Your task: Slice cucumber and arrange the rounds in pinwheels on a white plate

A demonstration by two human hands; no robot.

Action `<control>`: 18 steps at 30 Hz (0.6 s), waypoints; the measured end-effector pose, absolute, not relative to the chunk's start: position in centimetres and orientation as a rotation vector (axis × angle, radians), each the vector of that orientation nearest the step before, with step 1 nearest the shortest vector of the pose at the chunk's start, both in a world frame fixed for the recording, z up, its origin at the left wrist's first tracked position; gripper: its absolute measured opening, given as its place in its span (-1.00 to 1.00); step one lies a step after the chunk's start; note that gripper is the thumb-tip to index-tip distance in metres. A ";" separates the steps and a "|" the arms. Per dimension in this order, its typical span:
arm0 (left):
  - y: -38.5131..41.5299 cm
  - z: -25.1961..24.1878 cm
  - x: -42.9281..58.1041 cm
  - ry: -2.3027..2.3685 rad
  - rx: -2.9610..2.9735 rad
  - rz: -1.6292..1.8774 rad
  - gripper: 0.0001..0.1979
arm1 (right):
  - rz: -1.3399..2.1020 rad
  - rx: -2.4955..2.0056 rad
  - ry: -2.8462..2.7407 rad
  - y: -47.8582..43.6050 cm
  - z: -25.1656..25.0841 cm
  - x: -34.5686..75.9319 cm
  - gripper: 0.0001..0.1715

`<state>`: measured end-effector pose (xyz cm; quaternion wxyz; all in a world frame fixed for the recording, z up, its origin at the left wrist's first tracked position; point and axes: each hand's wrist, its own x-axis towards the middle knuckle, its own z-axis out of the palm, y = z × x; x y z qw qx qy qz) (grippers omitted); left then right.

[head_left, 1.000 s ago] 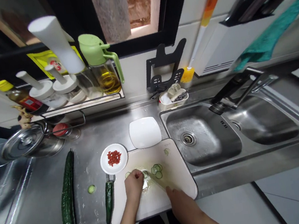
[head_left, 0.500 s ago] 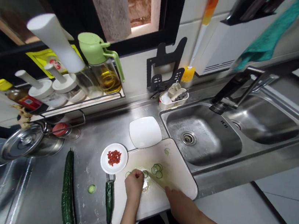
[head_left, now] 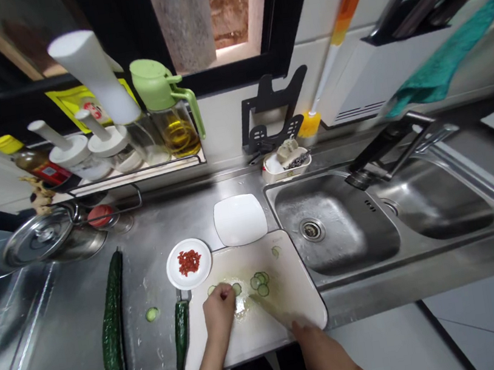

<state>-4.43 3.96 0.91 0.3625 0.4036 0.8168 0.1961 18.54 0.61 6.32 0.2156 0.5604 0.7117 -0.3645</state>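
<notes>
A white cutting board (head_left: 286, 268) lies on the steel counter left of the sink. My left hand (head_left: 219, 311) rests on it with fingers curled, pinching a cucumber piece (head_left: 236, 289) at its fingertips. My right hand (head_left: 312, 338) is at the board's near right corner, closed on a knife (head_left: 274, 310) whose pale blade points toward the slices. Several cucumber slices (head_left: 259, 281) lie at the board's middle, one more slice (head_left: 276, 251) near the far edge.
A whole cucumber (head_left: 113, 317), a shorter cucumber piece (head_left: 181, 334) and a stray slice (head_left: 152, 314) lie left of the board. A small plate of red bits (head_left: 189, 263) and a white square dish (head_left: 239, 218) stand behind it. The double sink (head_left: 340, 227) is to the right.
My right hand has pulled back toward me and to the right, showing more of the knife blade. My left hand has shifted slightly left on the board.
</notes>
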 end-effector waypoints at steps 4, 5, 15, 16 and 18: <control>3.0 0.9 -6.4 2.211 0.944 0.569 -0.76 | -1.030 1.567 1.992 0.2 5.6 19.6 -0.43; 2.8 0.9 -7.0 2.232 0.928 0.571 -0.76 | -1.034 1.568 1.991 0.1 5.5 19.7 -0.45; 2.2 0.1 -9.3 2.320 0.885 0.492 -0.77 | -1.078 1.570 1.989 0.1 5.2 19.8 -0.51; 2.1 0.1 -9.2 2.324 0.890 0.496 -0.78 | -1.071 1.568 1.996 0.1 5.1 19.8 -0.51; 2.1 0.1 -9.2 2.343 0.923 0.523 -0.79 | -1.056 1.564 2.003 0.0 5.1 19.9 -0.48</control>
